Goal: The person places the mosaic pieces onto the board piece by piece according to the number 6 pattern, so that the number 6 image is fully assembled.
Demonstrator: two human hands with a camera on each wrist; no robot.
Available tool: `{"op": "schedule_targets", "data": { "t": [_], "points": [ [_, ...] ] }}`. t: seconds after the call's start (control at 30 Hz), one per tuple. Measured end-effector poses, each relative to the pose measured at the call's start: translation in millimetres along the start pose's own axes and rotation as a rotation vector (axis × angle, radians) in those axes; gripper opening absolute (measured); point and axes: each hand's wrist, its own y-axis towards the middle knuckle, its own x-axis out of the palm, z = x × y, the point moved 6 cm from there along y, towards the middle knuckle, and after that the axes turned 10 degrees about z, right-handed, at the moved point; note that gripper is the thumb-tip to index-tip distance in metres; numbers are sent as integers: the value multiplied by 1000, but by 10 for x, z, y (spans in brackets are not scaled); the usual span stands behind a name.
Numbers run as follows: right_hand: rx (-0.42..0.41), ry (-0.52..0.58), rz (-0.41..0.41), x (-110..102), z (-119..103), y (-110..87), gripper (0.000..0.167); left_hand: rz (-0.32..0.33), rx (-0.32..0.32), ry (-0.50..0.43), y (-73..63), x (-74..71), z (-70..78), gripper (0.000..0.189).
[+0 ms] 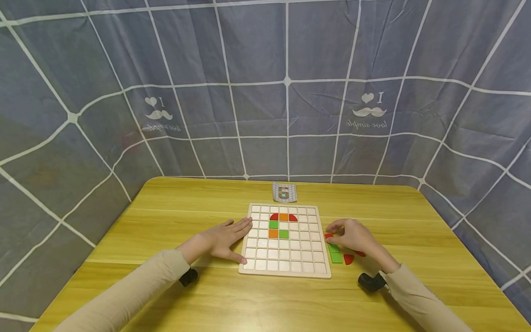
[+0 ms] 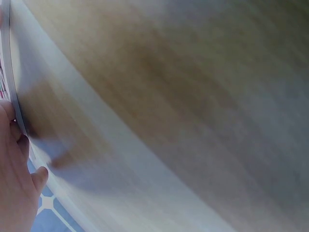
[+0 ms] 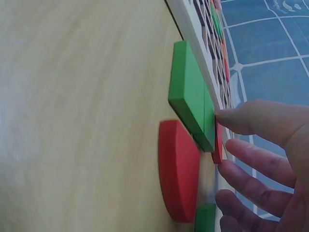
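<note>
A pale wooden grid board [image 1: 307, 254] lies on the table. My left hand [image 1: 226, 237] rests at its left edge, fingers spread and straight, fingertips and thumb on the rim. Inside the grid sit red quarter-round pieces [image 1: 292, 217], orange squares [image 1: 273, 234] and green squares [image 1: 284, 234]. To the right of the board, my right hand [image 1: 354, 236] pinches a small red piece [image 1: 329, 235] between thumb and fingers, low at the table. Right by it lie green squares [image 1: 336, 258]. Another red quarter-round piece [image 3: 178, 171] lies close to these, below the hand.
A small printed card [image 1: 284, 192] with a coloured grid pattern lies behind the board. Another red piece [image 1: 360, 253] is partly hidden by the right hand. A dark wrist camera [image 1: 371, 282] hangs under the right sleeve. A grey-blue checked curtain [image 1: 261, 110] stands behind the wooden table [image 1: 199, 198].
</note>
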Motion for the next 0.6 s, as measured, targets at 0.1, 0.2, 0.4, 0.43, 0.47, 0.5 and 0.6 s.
{"op": "schedule_targets", "data": {
  "t": [0.1,0.2,0.4,0.43,0.47,0.5,0.6],
  "points": [
    [7,10,-11,-5,29,5,22,-1,1,-2,0,3,-2,103],
    [16,4,-12,-18,55,7,23,0,2,-3,-2,6,-2,104],
    [43,-33,6,-50,80,-7,30,6,5,-6,-5,7,-1,104],
    [44,-39,8,-52,76,-10,31,8,5,-7,-5,6,-2,104],
    [45,-42,8,-50,73,-13,32,8,4,-10,-6,5,-3,104],
    [41,-46,7,-49,67,-14,33,7,3,-13,-9,2,-2,104],
    [45,-44,6,-41,49,-16,32,7,6,-14,-12,-1,0,104]
  ]
}}
